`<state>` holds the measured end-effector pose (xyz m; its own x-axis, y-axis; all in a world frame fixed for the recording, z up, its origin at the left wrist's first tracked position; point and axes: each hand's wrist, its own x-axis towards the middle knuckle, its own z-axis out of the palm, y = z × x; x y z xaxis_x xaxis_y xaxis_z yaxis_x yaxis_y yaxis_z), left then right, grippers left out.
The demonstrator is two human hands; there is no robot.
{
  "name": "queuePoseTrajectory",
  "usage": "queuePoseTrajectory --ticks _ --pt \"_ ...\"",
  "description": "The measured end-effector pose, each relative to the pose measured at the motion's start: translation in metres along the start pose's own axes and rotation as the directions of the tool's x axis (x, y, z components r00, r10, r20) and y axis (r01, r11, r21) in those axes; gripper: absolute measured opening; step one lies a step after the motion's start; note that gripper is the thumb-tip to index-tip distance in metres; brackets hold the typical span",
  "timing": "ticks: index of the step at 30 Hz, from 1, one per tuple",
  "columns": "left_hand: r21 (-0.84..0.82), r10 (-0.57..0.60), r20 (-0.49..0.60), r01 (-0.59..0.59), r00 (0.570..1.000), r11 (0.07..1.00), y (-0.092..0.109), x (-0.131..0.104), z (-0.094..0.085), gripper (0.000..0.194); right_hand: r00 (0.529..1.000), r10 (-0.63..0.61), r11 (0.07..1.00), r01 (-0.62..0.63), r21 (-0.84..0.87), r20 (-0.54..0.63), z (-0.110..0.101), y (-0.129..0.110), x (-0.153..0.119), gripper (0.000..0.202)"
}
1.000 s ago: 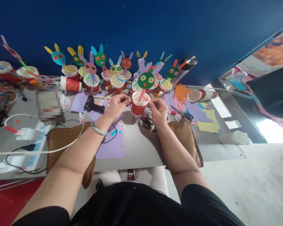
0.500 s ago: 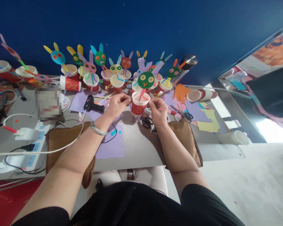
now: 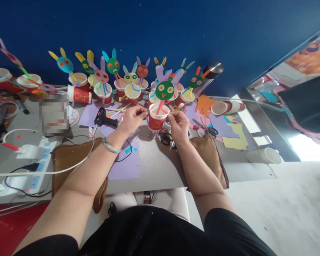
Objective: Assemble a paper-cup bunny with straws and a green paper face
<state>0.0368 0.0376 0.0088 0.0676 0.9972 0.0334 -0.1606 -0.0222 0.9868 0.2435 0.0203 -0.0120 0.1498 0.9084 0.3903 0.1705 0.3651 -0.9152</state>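
Between my two hands a red paper cup (image 3: 156,123) with a white rim is held upright above the table. A green paper rabbit head (image 3: 164,91) with purple ears, yellowish eyes and an orange mouth rises from it on a pink strip. My left hand (image 3: 134,120), with a bangle on its wrist, pinches at the cup's left side near the rim. On the opposite side, my right hand (image 3: 179,124) pinches near the rim too. Whether either hand also holds a small piece there is hidden by the fingers. Behind stand several similar rabbit cups (image 3: 132,91).
A black glue gun (image 3: 105,118) lies left of my left hand. Scissors (image 3: 206,128) and coloured paper (image 3: 224,126) are on the right. Brown cushions (image 3: 209,154) lie under both forearms. A power strip (image 3: 40,170) with cables sits at left; a steel flask (image 3: 212,71) stands behind.
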Motion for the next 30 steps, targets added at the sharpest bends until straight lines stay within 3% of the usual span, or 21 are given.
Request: queuePoseTrajectory --ticks 30 --pt "-0.009 0.014 -0.001 -0.014 1.000 1.000 -0.0027 0.0022 -0.0002 0.008 1.000 -0.003 1.000 0.003 -0.002 -0.007 0.0019 0.0009 -0.0013 0.055"
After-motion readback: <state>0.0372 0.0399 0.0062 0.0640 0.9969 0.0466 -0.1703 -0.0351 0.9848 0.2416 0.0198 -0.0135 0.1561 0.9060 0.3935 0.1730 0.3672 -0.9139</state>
